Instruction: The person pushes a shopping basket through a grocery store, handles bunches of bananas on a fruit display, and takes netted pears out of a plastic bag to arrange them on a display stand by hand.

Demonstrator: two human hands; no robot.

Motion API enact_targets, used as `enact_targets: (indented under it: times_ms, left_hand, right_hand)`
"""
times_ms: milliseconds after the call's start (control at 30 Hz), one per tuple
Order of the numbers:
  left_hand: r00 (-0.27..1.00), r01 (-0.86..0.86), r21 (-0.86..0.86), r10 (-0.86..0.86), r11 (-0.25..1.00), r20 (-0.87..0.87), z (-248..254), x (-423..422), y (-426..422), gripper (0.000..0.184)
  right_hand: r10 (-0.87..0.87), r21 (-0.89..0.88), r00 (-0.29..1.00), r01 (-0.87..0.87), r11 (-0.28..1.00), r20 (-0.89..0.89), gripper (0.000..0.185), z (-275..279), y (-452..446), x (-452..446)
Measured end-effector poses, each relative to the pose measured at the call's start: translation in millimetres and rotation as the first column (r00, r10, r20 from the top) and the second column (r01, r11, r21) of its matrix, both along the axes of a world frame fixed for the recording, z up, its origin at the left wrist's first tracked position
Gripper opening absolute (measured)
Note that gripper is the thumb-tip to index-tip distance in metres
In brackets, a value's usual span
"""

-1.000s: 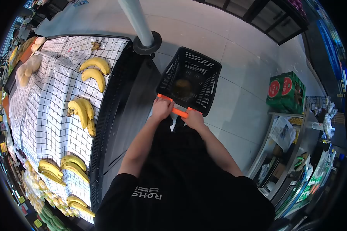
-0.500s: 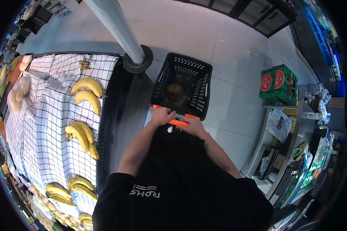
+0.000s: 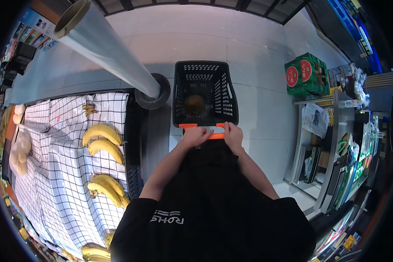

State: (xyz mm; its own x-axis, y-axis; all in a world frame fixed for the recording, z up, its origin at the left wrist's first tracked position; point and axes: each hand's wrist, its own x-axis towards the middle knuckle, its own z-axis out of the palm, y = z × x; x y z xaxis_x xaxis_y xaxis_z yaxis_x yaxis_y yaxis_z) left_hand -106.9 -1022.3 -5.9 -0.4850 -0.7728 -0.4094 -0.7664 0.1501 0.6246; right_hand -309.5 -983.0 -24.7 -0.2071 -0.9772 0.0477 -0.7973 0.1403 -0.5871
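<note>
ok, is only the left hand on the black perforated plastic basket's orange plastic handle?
No, the left hand and the right hand both grip the orange plastic handle of the black perforated plastic basket.

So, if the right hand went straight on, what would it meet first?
Likely the black basket, at its near rim, just beyond the orange handle the right hand grasps; depth is unclear.

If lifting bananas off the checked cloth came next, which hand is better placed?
Probably the left hand: it is nearer the bananas on the checked cloth, while the right hand is at the far end of the orange handle. Both grip it, so the left must let go first.
</note>
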Motion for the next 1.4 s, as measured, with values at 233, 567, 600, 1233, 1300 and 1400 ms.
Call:
enact_targets:
  times_ms: [233, 567, 600, 1233, 1300, 1400]
  left_hand:
    - [0.999, -0.048, -0.003, 0.048, 0.999, -0.004, 2.9, -10.0, -20.9, 0.055]
    - [0.982, -0.183, 0.057, 0.181, 0.981, 0.047, -9.6, -33.9, -55.8, 0.047]
    - [0.977, -0.211, 0.055, 0.209, 0.976, 0.041, -9.0, -36.5, -60.1, 0.045]
    - [0.714, -0.660, -0.146, 0.676, 0.737, 0.182, 2.1, -100.3, -128.7, 0.042]
    - [0.698, -0.678, -0.152, 0.694, 0.719, 0.175, 0.3, -102.9, -134.8, 0.042]
    - [0.667, -0.716, -0.134, 0.728, 0.685, 0.156, -1.4, -106.1, -143.8, 0.042]
  right_hand:
    - [-0.144, 0.155, 0.973, 0.117, 0.981, 0.182, 0.036, -0.5, -30.2, -6.5]
    - [0.002, 0.156, 0.983, -0.031, 0.987, 0.184, 0.023, -0.1, -92.7, -34.8]
    - [0.016, 0.178, 0.980, -0.051, 0.983, 0.197, 0.023, 0.3, -101.8, -37.8]
    - [0.574, 0.244, 0.786, -0.618, 0.748, 0.230, 0.034, 1.1, -257.2, -76.8]
    - [0.590, 0.258, 0.771, -0.636, 0.727, 0.240, 0.033, 0.9, -268.6, -77.8]
    - [0.600, 0.193, 0.764, -0.642, 0.742, 0.236, 0.031, -1.6, -283.6, -76.5]
